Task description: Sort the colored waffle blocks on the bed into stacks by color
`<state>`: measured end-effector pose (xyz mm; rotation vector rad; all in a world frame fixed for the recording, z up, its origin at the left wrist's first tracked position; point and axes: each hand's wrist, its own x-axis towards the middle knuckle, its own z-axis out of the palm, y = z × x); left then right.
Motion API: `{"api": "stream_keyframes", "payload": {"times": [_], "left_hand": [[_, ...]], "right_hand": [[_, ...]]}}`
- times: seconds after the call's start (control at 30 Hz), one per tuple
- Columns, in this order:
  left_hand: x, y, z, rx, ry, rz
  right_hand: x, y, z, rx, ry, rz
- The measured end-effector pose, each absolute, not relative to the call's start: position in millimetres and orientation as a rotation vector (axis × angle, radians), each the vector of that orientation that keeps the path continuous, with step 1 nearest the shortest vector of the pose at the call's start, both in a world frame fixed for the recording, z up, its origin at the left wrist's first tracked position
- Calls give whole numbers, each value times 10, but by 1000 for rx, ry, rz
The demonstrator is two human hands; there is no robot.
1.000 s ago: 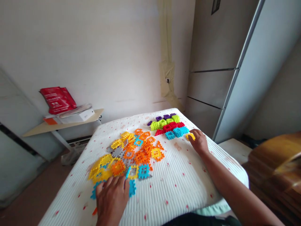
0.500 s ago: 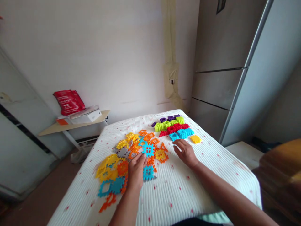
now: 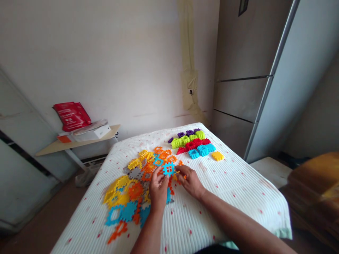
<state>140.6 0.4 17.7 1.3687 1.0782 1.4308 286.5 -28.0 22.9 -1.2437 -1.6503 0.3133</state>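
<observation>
A blue building tile (image 3: 168, 169) with a window-like cross in its middle is held up over the pile. My left hand (image 3: 159, 187) is closed on its lower left side, thumb in front. At the tile's right edge, the fingers of my right hand (image 3: 190, 180) are closed on it as well. Beneath and around both hands lies a loose pile of notched tiles: orange tiles (image 3: 135, 191), yellow tiles (image 3: 114, 194), grey tiles (image 3: 135, 173) and blue tiles (image 3: 129, 211). My hands hide part of the pile.
Sorted tiles lie in rows at the back right: purple (image 3: 189, 133), green (image 3: 180, 141), red (image 3: 197, 143) and blue (image 3: 203, 150), beside a yellow tile (image 3: 217, 156). A side table (image 3: 53, 147) with a red bag (image 3: 72, 116) stands left; a refrigerator (image 3: 238, 98) stands right.
My right hand has moved left from beside the blue row to the held tile and gripped its right edge. My left hand still holds the tile. The view has shifted slightly.
</observation>
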Motion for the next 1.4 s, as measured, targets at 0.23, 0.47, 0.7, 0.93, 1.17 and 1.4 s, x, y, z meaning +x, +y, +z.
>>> {"api": "stream_keyframes", "payload": {"times": [0.23,0.47,0.7,0.93,1.17,1.4], "left_hand": [[1335,44,106,1412,1121,1444],[1328,90,69,1435,1189,1505],[1329,20,144,1388,1126,1376],[1347,-4,137,1395,1081,1338],[1367,-1,91,1399,1049,1466],[1294,57,45,1496,1089,1558]], "right_hand": [[2829,-286,216,-1243,-1689,320],[2818,-310,205,-1323,-1763,311],[2778,-296,224,-1293,-1712,302],[2739,-286,185,-1283,-1730,215],[3038,-176,362,-1447,-1727,22],[3967,178,784,-2339,-1446,-211]]}}
